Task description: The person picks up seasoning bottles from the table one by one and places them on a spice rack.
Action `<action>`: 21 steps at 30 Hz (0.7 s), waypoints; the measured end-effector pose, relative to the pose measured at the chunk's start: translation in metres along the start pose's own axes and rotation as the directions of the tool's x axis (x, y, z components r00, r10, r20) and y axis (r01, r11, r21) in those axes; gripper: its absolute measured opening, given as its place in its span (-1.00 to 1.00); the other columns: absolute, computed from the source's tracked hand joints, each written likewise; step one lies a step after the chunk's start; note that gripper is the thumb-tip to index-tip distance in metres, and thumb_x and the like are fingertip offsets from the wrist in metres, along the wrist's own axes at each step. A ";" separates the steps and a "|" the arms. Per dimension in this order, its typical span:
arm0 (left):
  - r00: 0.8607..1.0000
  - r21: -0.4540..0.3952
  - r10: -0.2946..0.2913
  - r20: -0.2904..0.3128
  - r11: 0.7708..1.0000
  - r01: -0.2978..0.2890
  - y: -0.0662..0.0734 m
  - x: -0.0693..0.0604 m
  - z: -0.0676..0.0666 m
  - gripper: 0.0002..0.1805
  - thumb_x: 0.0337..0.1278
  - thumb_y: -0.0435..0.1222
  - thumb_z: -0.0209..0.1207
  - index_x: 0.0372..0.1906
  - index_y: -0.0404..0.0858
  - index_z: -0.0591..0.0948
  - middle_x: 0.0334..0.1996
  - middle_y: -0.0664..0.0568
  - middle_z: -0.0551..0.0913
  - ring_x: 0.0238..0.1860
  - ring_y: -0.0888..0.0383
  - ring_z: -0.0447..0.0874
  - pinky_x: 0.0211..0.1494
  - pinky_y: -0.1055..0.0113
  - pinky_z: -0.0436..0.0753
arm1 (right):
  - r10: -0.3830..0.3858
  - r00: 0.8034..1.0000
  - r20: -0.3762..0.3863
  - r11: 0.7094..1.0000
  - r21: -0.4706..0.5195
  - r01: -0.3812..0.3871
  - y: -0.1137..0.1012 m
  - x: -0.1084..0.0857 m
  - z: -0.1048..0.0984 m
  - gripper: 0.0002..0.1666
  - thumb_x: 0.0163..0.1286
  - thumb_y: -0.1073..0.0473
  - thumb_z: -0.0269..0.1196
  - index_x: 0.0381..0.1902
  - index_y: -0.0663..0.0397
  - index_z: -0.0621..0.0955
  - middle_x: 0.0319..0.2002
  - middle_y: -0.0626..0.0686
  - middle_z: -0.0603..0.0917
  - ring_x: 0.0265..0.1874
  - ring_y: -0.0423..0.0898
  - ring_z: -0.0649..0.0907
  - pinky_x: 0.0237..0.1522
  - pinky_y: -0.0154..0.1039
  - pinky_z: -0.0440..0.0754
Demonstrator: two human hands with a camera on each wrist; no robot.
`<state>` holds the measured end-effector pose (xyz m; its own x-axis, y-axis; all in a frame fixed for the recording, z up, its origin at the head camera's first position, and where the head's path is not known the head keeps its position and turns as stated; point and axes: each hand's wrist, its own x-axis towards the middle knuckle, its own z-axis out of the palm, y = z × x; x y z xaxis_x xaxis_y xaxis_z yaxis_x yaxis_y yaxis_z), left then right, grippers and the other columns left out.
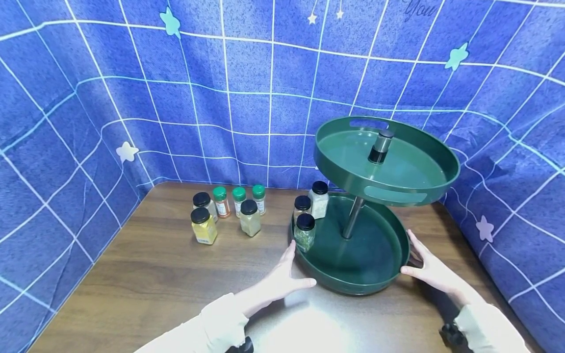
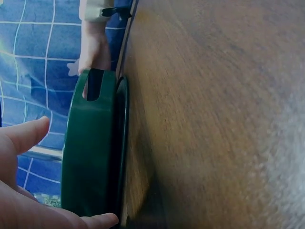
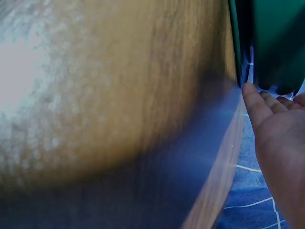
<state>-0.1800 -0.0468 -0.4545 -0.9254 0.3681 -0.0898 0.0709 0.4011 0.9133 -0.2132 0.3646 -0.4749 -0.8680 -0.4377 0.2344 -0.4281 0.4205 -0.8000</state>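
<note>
- Blue grid-patterned cloth (image 1: 282,113) with stars: we see it along the back and both sides.
- Wooden worktop (image 1: 132,274): we have it under everything, bright glare by the front edge.
- Green two-tier tray stand (image 1: 342,179): we place it right of centre, toward the back right corner; metal pole, handle slots in the upper tray.
- Lower tray (image 1: 366,267) of the stand: sits low on the worktop, between the hands.
- Left hand (image 1: 282,280): fingers extended, thumb spread wide, gripping nothing; at the tray's front left rim, contact we can't tell.
- Right hand (image 1: 434,269): fingers straight, thumb well apart from them, not closed round anything; touching the tray's right rim.
- Three black-capped jars in the lower tray, left side: white-filled jar (image 1: 320,202) rearmost, brownish jar (image 1: 300,212) next, green-herb jar (image 1: 304,239) foremost, near the left fingertips.
- Three more black-capped jars, back left of the worktop: yellow jar (image 1: 205,231), pale jar (image 1: 250,224), partly hidden jar (image 1: 211,210) behind the yellow.
- Three green-capped bottles near the back edge: reddish bottle (image 1: 222,207), middle bottle (image 1: 239,202), right-hand bottle (image 1: 259,203).
</note>
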 end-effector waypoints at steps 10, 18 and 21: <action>0.999 0.024 0.016 -0.034 1.000 -0.015 -0.004 0.009 0.001 0.20 -0.06 -0.07 0.36 0.48 -0.27 -0.23 0.50 -0.19 -0.20 0.49 -0.14 -0.23 0.44 -0.17 -0.07 | -0.012 1.000 -0.005 1.000 0.006 0.012 -0.002 0.001 0.001 0.12 0.19 0.46 0.25 0.46 0.28 -0.23 0.35 0.56 -0.17 0.20 -0.64 0.20 0.07 -0.69 0.29; 0.998 0.052 0.012 -0.068 0.999 -0.008 -0.006 0.015 0.000 0.22 -0.08 0.00 0.36 0.49 -0.24 -0.22 0.50 -0.16 -0.20 0.49 -0.13 -0.22 0.44 -0.16 -0.05 | -0.002 1.000 -0.006 1.000 -0.009 0.002 -0.002 0.002 0.001 0.13 0.19 0.45 0.25 0.47 0.23 -0.24 0.37 0.53 -0.18 0.21 -0.65 0.18 0.07 -0.70 0.28; 0.997 0.053 0.018 -0.078 0.999 -0.013 -0.006 0.018 -0.001 0.22 -0.08 -0.01 0.36 0.49 -0.24 -0.22 0.50 -0.16 -0.20 0.49 -0.12 -0.22 0.44 -0.14 -0.04 | 0.005 1.000 -0.007 1.000 -0.018 -0.006 -0.002 0.002 0.000 0.14 0.19 0.44 0.26 0.48 0.19 -0.23 0.37 0.53 -0.17 0.20 -0.66 0.18 0.07 -0.71 0.27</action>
<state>-0.1972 -0.0430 -0.4613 -0.9503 0.3084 -0.0424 0.1030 0.4400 0.8921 -0.2138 0.3626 -0.4730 -0.8721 -0.4296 0.2341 -0.4276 0.4368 -0.7914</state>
